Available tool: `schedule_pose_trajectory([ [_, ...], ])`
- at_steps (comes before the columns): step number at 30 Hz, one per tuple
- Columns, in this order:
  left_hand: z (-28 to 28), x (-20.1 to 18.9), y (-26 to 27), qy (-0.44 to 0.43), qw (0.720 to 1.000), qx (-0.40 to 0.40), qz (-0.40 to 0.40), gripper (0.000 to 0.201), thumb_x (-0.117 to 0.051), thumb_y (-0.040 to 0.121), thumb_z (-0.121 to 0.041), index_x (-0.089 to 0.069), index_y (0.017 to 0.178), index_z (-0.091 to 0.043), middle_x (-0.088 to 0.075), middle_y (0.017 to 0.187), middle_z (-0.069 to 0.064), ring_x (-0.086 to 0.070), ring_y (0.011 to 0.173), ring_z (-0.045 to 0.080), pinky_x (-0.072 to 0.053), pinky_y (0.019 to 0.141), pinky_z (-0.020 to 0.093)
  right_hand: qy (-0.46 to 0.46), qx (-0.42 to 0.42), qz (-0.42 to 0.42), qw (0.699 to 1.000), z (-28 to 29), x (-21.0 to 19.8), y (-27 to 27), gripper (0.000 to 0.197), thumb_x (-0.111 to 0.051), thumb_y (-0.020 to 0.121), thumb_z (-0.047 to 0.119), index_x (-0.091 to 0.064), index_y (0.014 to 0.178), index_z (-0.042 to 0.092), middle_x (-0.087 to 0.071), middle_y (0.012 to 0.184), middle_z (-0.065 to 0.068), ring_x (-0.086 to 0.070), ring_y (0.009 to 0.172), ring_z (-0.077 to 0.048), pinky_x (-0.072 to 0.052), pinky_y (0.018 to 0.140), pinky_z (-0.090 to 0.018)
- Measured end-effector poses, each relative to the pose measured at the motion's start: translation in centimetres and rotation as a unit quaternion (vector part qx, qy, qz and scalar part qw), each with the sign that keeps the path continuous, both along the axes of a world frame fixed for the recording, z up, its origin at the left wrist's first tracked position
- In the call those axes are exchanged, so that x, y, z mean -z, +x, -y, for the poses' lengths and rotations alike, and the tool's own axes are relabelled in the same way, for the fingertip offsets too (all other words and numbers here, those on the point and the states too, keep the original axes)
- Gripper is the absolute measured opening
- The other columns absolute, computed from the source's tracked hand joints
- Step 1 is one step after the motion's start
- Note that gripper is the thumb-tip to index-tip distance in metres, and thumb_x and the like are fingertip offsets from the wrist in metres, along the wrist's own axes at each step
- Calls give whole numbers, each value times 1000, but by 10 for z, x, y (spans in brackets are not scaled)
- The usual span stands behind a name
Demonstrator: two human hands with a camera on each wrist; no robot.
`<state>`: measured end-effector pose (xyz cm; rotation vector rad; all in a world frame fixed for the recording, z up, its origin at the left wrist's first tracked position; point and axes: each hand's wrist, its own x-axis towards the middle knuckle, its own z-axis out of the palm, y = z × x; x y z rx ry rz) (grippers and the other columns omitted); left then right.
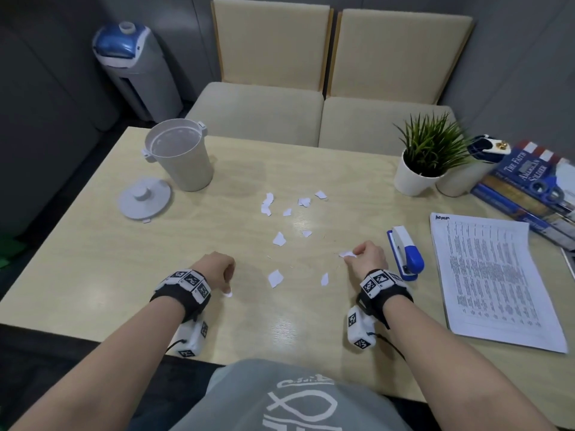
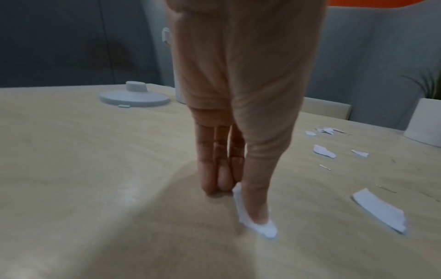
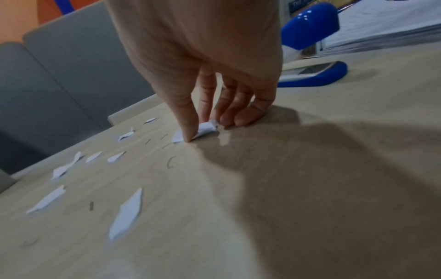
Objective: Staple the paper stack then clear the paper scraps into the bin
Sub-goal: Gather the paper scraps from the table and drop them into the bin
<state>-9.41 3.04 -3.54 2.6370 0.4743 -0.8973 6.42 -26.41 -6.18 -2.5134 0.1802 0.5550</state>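
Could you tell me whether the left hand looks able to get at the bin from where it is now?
Probably yes: the left hand has bare table between it and the open bin, whose lid lies off to the side.

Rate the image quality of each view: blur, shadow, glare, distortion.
Head view: mostly sharp, wide-angle bending at the edges, books smeared, soft glare on the table. Left wrist view: motion-blurred, left hand stretched long, pale glare streak. Right wrist view: blurred, right hand casts a broad dark shadow, stapler shows highlights.
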Motion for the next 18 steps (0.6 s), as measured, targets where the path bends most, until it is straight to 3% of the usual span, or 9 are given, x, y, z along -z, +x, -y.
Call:
schedule_pose_trajectory([
  [4,-1,2,-7,-10,1000,-11,11,31,-82,64,-22,-50,64,-24,-57,68,-10,-57,71,17,-40,62,24,-25,-36,-49,998,-5,-6,8,26,-66,80,26,-67,100,10,-59,120,-12,-61,102,-31,-51,81,-33],
  [7,2,4,-9,-25,999,-29,28,28,-78,67,-15,-51,71,-23,-58,72,-8,-56,73,16,-41,66,24,-11,-51,-47,998,-7,-9,9,21,-65,82,25,-67,95,8,-67,108,-10,-63,100,-31,-49,79,-33],
  [11,10,3,1,-56,997,-25,38,28,-70,74,-9,-50,62,-25,-56,72,-7,-56,63,11,-42,58,17,124,59,-42,990,9,-9,15,13,-71,77,17,-59,79,15,-67,97,-11,-59,82,-25,-47,74,-32],
  [14,25,-3,16,-95,991,-29,88,22,-68,77,-13,-51,67,-23,-53,81,-4,-57,80,19,-42,63,21,202,147,-54,967,26,-16,17,27,-73,77,11,-64,102,7,-65,89,-10,-59,72,-22,-50,69,-30],
  [16,41,-7,29,-146,981,-49,118,17,-67,76,-10,-53,71,-18,-62,80,-2,-58,71,17,-44,60,21,223,151,-71,960,31,-22,12,32,-72,77,8,-62,107,6,-63,79,-9,-56,57,-19,-47,55,-27],
  [18,58,-9,39,-177,974,-60,130,17,-71,74,-10,-56,79,-16,-65,76,0,-57,64,15,-48,64,25,236,104,-111,960,31,-26,2,32,-72,77,5,-59,106,6,-61,76,-8,-53,50,-18,-44,48,-25],
])
